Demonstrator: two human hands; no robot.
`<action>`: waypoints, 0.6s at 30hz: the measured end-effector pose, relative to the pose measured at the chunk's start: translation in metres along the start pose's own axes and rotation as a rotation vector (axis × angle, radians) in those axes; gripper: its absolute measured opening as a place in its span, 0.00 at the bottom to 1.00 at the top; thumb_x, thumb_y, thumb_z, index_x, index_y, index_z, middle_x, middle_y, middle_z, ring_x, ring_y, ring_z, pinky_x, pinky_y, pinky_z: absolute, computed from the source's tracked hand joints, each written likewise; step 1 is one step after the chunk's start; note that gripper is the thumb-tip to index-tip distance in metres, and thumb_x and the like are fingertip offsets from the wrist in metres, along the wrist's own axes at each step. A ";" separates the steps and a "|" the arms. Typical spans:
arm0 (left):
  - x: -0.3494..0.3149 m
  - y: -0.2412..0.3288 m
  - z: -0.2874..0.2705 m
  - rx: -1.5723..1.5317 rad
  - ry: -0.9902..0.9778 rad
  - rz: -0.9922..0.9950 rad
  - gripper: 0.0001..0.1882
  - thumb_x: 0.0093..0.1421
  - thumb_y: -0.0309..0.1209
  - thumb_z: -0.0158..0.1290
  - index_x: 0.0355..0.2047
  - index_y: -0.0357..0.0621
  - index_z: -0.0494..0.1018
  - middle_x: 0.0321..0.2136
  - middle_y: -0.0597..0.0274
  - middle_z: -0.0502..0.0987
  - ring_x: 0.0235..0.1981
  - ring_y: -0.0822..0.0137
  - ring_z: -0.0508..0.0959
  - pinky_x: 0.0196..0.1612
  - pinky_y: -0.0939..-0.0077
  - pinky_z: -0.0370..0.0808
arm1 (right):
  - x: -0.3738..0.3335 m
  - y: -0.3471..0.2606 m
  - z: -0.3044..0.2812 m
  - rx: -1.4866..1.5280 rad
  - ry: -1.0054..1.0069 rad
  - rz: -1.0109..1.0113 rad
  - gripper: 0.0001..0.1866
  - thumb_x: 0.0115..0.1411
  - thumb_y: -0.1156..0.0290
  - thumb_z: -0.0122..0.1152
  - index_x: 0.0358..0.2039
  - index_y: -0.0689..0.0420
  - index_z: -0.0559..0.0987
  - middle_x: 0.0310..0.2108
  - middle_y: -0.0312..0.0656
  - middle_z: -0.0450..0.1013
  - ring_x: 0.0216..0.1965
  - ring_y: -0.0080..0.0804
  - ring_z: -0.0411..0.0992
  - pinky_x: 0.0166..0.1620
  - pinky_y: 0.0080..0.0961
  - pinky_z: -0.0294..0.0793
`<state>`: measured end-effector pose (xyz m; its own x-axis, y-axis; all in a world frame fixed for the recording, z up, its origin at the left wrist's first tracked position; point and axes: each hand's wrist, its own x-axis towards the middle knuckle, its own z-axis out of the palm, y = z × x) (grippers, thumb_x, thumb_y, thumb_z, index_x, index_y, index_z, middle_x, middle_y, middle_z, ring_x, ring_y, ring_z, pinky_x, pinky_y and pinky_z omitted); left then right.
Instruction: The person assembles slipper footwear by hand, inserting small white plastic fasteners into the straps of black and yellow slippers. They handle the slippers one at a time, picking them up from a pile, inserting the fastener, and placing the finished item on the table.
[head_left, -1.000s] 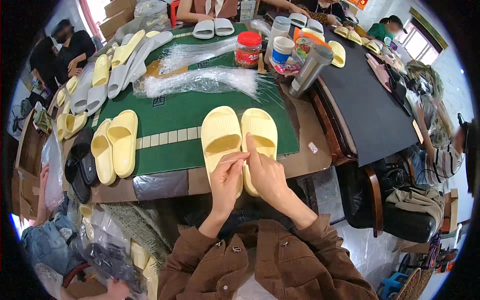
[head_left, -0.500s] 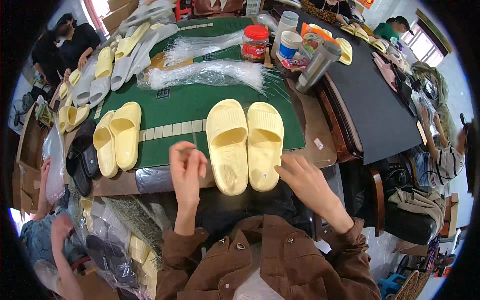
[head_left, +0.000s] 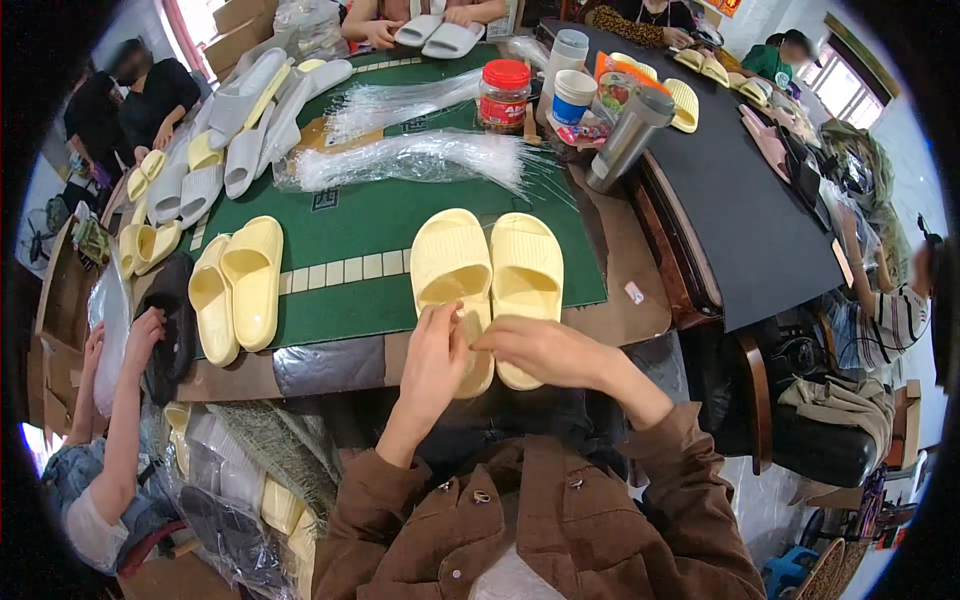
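A pair of pale yellow slide sandals (head_left: 452, 243) lies in front of me at the table's near edge, toes pointing away. My left hand (head_left: 433, 352) is over the left sandal's footbed, fingers curled with thumb and forefinger pinched. My right hand (head_left: 545, 350) reaches across the right sandal, its fingertips closed together close to the left hand's. Whatever is between the fingers is too small to make out. Both hands cover the heel halves of the sandals in part. To the left stands another yellow pair (head_left: 252, 280).
Bundles of thin clear plastic strands (head_left: 410, 158) lie on the green mat (head_left: 350, 225). Beyond are a red-lidded jar (head_left: 503, 95), a paper cup (head_left: 572, 98) and a steel flask (head_left: 633, 135). Grey and yellow slides pile up at left; co-workers handle slides around the tables.
Both my hands have come together over the sandals, fingertips meeting. At left, a co-worker's hand has reached onto the black slides. Across the table, a person now holds grey slides.
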<state>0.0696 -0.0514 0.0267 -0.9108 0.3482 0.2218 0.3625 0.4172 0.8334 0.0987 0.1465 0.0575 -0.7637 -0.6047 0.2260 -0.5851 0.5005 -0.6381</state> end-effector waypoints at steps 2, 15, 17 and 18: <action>0.005 0.001 0.005 0.082 0.011 -0.004 0.16 0.60 0.23 0.47 0.47 0.29 0.67 0.40 0.42 0.69 0.40 0.46 0.73 0.43 0.59 0.71 | 0.006 0.017 -0.002 -0.055 0.040 -0.013 0.11 0.62 0.70 0.53 0.44 0.58 0.74 0.38 0.45 0.70 0.41 0.46 0.72 0.41 0.36 0.74; 0.016 -0.006 0.012 0.261 0.038 0.115 0.31 0.60 0.38 0.52 0.53 0.19 0.61 0.52 0.34 0.64 0.54 0.40 0.64 0.57 0.54 0.62 | -0.001 0.007 -0.008 -0.847 0.213 0.064 0.20 0.50 0.74 0.54 0.46 0.63 0.72 0.39 0.41 0.66 0.45 0.36 0.68 0.44 0.28 0.74; 0.014 -0.003 0.013 0.308 -0.011 0.153 0.39 0.57 0.43 0.56 0.54 0.18 0.58 0.54 0.32 0.62 0.56 0.39 0.62 0.59 0.52 0.59 | -0.004 0.008 -0.008 -0.833 0.194 0.117 0.20 0.49 0.74 0.54 0.45 0.63 0.72 0.36 0.41 0.65 0.43 0.36 0.69 0.44 0.28 0.74; 0.014 -0.001 0.012 0.332 -0.033 0.175 0.43 0.55 0.46 0.58 0.55 0.17 0.57 0.55 0.30 0.61 0.57 0.39 0.61 0.60 0.51 0.57 | -0.004 0.012 -0.006 -0.782 0.212 0.116 0.19 0.49 0.74 0.54 0.44 0.63 0.73 0.35 0.41 0.65 0.42 0.35 0.69 0.44 0.28 0.74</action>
<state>0.0586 -0.0367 0.0227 -0.8246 0.4631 0.3249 0.5611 0.5964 0.5739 0.0927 0.1588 0.0531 -0.8207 -0.4317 0.3742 -0.4604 0.8876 0.0142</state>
